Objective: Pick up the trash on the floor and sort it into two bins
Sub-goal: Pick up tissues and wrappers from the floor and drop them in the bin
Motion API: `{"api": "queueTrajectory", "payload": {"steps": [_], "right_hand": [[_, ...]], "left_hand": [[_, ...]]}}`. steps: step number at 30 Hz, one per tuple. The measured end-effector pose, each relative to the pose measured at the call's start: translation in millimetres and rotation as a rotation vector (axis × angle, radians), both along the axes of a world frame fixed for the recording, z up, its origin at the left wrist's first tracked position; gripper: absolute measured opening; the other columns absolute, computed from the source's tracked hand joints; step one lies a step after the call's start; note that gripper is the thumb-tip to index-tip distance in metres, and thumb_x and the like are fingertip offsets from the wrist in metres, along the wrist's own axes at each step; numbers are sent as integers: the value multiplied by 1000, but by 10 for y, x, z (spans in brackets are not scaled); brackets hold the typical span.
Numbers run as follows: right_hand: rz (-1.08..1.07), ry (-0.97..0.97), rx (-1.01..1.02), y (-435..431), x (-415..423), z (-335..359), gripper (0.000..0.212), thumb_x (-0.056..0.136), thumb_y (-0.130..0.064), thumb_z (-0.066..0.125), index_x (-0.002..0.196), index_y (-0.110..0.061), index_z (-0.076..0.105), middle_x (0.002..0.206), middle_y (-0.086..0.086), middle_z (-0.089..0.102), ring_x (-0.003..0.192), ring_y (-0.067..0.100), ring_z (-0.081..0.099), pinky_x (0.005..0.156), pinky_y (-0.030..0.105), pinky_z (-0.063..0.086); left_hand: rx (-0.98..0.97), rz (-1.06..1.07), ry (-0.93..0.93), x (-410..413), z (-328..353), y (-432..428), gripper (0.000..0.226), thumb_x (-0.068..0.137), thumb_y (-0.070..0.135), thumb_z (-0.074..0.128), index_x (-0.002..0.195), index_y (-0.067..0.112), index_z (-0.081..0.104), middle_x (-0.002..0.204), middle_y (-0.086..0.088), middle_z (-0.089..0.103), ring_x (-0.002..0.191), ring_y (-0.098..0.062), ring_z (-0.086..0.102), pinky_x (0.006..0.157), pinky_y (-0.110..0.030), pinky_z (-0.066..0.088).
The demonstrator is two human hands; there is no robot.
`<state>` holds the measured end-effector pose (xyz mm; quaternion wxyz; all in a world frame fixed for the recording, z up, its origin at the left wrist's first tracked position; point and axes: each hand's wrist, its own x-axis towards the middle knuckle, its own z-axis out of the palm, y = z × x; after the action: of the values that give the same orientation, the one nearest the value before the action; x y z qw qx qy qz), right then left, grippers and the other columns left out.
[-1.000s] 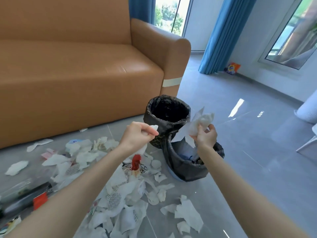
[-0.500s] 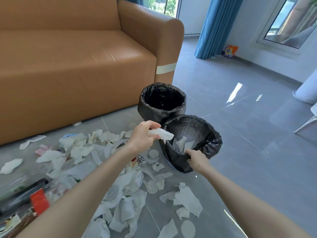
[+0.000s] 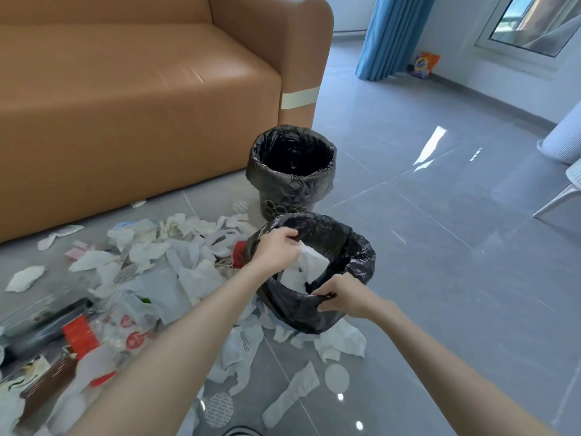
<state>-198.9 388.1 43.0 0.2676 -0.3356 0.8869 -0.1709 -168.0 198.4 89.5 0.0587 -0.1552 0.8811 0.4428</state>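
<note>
Tissue (image 3: 312, 262): gone from mid-air into near bin (image 3: 361, 256), under curled left hand (image 3: 275, 248); grip unclear. Right hand (image 3: 341, 297) pinches its rim. Floor litter (image 3: 188, 275) remains.

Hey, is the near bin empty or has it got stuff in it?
Not empty. White tissues lie inside the near bin, showing below its rim. How full it is, cannot tell.

A tan leather sofa (image 3: 141, 105) stands beyond the left grip (image 3: 276, 250). Far past the right grip (image 3: 342, 297) hang blue curtains (image 3: 390, 36), an orange bag (image 3: 423, 65) just beside them.
</note>
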Motion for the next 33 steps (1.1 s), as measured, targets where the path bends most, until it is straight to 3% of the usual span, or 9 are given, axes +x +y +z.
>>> {"api": "queueTrajectory", "payload": {"steps": [4, 7, 10, 15, 20, 25, 28, 30, 33], "right_hand": [[-22, 43, -15, 64, 69, -23, 12, 86, -16, 67, 96, -17, 72, 73, -7, 65, 71, 22, 58, 65, 33, 46], [-146, 254, -53, 51, 118, -66, 21, 87, -12, 58, 101, -21, 71, 93, -3, 71, 90, 25, 60, 74, 38, 52], [-379, 395, -156, 45, 85, -50, 21, 86, -6, 57, 93, -18, 73, 89, 2, 72, 92, 28, 54, 72, 36, 48], [-589, 462, -234, 245, -34, -45, 13, 86, -10, 64, 89, -18, 73, 86, 1, 72, 86, 25, 54, 69, 35, 44], [-723, 456, -210, 427, -95, -173, 16, 85, -6, 62, 93, -14, 73, 90, 8, 72, 89, 29, 56, 68, 31, 38], [-736, 363, -129, 530, -78, -372, 23, 84, -4, 58, 101, -13, 70, 100, 11, 70, 103, 31, 58, 82, 37, 49], [-758, 352, -9, 541, 42, -440, 41, 82, -8, 59, 119, -24, 61, 123, -2, 59, 123, 27, 40, 101, 53, 36], [-776, 496, 4, 524, 197, -458, 46, 80, -16, 63, 124, -26, 56, 134, -2, 50, 124, 27, 34, 102, 58, 30], [-656, 829, -105, 490, 461, -585, 36, 75, -20, 70, 111, -21, 64, 120, 2, 56, 110, 25, 40, 92, 50, 41]], "left_hand": [[-79, -256, -148, 59, -50, -21, 71, 86, 34, 64, 146, 17, 31, 151, -1, 33, 138, -19, 32, 110, -32, 32], [-156, -219, -100, 68, -22, -120, 60, 90, 33, 58, 144, 18, 35, 148, -2, 39, 132, -20, 40, 103, -31, 36], [-193, -180, -45, 100, 28, -175, 49, 95, 25, 50, 142, 15, 40, 144, -5, 43, 122, -21, 49, 97, -31, 41], [-118, -21, 4, 146, -17, -201, 42, 95, 19, 47, 137, 16, 45, 140, -5, 49, 118, -23, 54, 94, -32, 44], [-74, -58, -15, 242, -222, -94, 42, 96, 15, 46, 138, 14, 44, 143, -4, 46, 121, -21, 50, 98, -30, 39], [-55, -103, -33, 325, -416, 75, 43, 96, 15, 46, 139, 15, 44, 142, 0, 46, 130, -18, 44, 100, -29, 39], [-35, -125, -45, 375, -551, 158, 43, 96, 13, 47, 139, 12, 43, 142, -3, 46, 130, -19, 44, 107, -30, 35], [6, -115, -53, 407, -643, 184, 43, 96, 13, 46, 139, 12, 43, 142, -3, 46, 130, -19, 44, 107, -32, 36], [71, -43, -63, 482, -848, 202, 41, 96, 13, 46, 138, 13, 45, 140, -3, 49, 126, -19, 47, 104, -33, 40]]}}
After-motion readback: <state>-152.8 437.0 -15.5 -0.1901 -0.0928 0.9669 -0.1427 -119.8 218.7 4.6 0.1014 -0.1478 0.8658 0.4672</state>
